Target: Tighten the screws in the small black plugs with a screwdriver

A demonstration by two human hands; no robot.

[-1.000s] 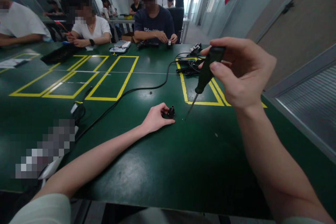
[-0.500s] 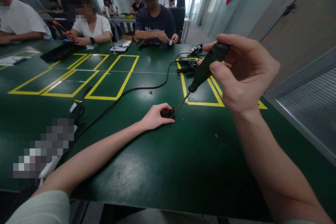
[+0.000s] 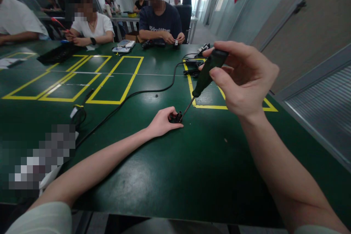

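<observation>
My right hand [image 3: 244, 76] grips the dark handle of a screwdriver [image 3: 207, 71], fingers wrapped near its upper end. The thin shaft slants down to the left, and its tip meets a small black part [image 3: 179, 116]. That part stands on the green table [image 3: 175, 168], pinched between the thumb and fingers of my left hand [image 3: 163, 121]. A short tube-like piece sticks up from it; its lower side is partly hidden by my fingers, and its exact kind is too small to tell.
A black cable [image 3: 145, 91] curves across the table to dark cabled devices [image 3: 192, 67] at the back right. Yellow tape rectangles [image 3: 120, 101] mark the surface. A black tray [image 3: 56, 54] lies far left. Across the table a person in a dark shirt [image 3: 161, 22] handles a small white item.
My right hand and the screwdriver handle have moved a little to the left, so the shaft stands slightly steeper. The left hand still holds the small black part.
</observation>
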